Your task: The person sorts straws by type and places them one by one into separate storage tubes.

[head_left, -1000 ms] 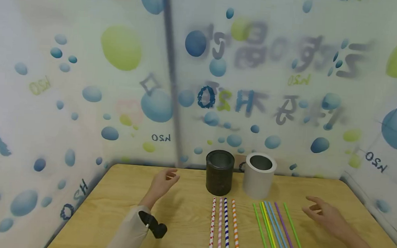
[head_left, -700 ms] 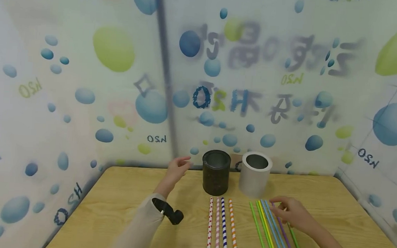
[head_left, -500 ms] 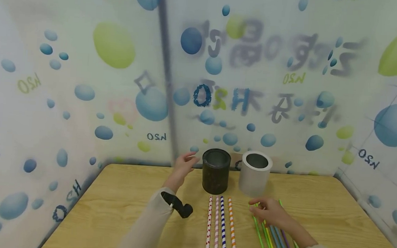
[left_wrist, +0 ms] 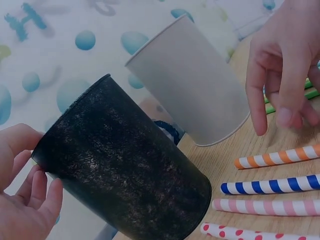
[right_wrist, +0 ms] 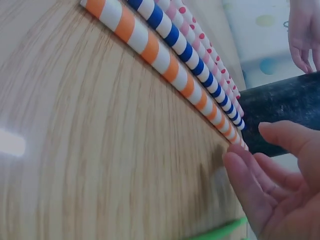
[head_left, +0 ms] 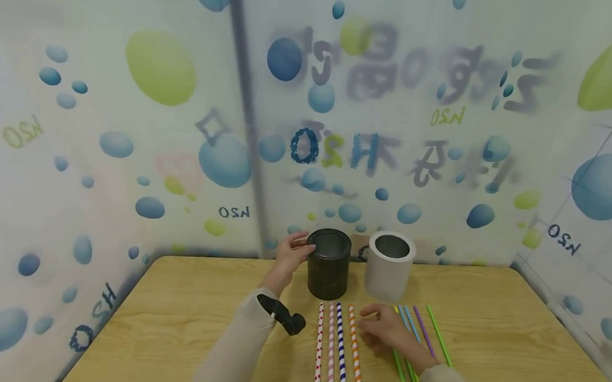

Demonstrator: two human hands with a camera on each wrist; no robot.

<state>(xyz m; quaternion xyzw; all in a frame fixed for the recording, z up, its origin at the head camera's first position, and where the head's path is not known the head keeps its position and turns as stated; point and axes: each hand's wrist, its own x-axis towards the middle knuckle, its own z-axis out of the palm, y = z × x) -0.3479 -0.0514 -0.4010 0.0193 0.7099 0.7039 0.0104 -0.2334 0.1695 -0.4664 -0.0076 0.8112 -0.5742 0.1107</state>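
Note:
My left hand (head_left: 288,259) is at the left side of a black cylindrical container (head_left: 328,274). In the left wrist view its fingers lie along the container's rim edge, loosely bent and not wrapped round it. My right hand (head_left: 389,327) hovers low over the table, its loosely bent fingertips close to the top end of an orange-striped paper straw (head_left: 355,357). Beside that straw lie a blue-striped straw (head_left: 341,357), a pink-striped straw (head_left: 331,356) and a red-dotted straw (head_left: 319,355). The right wrist view shows nothing held in the right hand.
A white cylindrical container (head_left: 387,280) stands right of the black one. Under and right of my right forearm lie several plain straws, among them a purple straw (head_left: 424,329) and a green straw (head_left: 438,333). A patterned curtain (head_left: 182,148) hangs behind the wooden table (head_left: 172,311).
My left hand has moved right and up to the black container's side. The right hand has travelled left, across the plain straws, to near the orange-striped straw.

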